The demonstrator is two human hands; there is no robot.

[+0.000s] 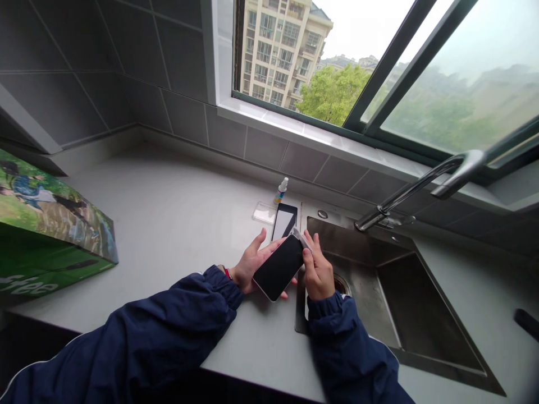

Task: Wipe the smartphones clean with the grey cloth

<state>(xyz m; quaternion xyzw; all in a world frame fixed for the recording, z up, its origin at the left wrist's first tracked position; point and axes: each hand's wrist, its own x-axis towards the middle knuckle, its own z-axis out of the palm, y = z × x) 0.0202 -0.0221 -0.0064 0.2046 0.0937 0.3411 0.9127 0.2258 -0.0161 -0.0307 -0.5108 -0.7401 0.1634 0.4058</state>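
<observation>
Sleeves [168, 331] of smooth navy fabric are covering both forearms, so I am seeing only the hands at the centre of the frame. The left hand [250, 261] is cradling a phone [279, 267] from beneath, with its fingers spread behind the slab and mostly hidden by it. The phone is hanging tilted just above the worktop [177, 219], at the sink's left edge. Its glossy black screen is facing up and a pale rim is showing along the lower edge.

The right hand [319, 272] is pinching a small white scrap [300, 235] against the phone's upper right corner. I am not making out whether the scrap is cloth or paper.

Just above the hands, a flat black rectangle [285, 220] is lying on the pale, matte worktop. Whether it is glass film or a second phone is not showing. A clear, rounded case [264, 213] is lying beside it, faint against the surface, and a small spray bottle [281, 191] with a white cap is standing behind.

At the right, a brushed steel sink [404, 297] is sitting under a curved chrome tap [421, 188]. A green printed box [50, 230] is being cut off by the left edge, and a dark object [526, 324] by the right edge.
</observation>
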